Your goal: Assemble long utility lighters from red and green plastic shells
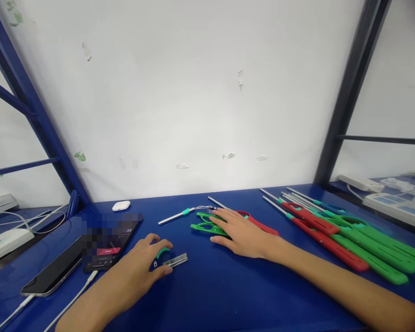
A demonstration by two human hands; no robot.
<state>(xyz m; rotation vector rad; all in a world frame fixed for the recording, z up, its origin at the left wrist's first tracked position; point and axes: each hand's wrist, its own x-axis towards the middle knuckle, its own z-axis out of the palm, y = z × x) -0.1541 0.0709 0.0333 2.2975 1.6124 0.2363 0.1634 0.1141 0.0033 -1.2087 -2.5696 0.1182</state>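
My left hand [143,259] is low over the blue table, fingers curled but apart. Between thumb and fingertips lie a clear plastic tank [178,260] and a curved teal trigger piece [163,251], with a small white part [155,264] beside them. My right hand [240,234] lies flat with fingers stretched out over green plastic casing halves [204,227], partly covering them. A metal rod with a teal collar and thin wires [175,216] lies to its left. Behind the hand is a red long-neck lighter [263,225], partly hidden.
Several red and green long-neck lighters [352,242] are piled at the right, metal tips toward the wall. Two phones [55,269] with white charging cables [72,297] lie at the left. A white earbud case [121,205] sits near the wall [207,101]. Metal posts [346,92] frame both sides.
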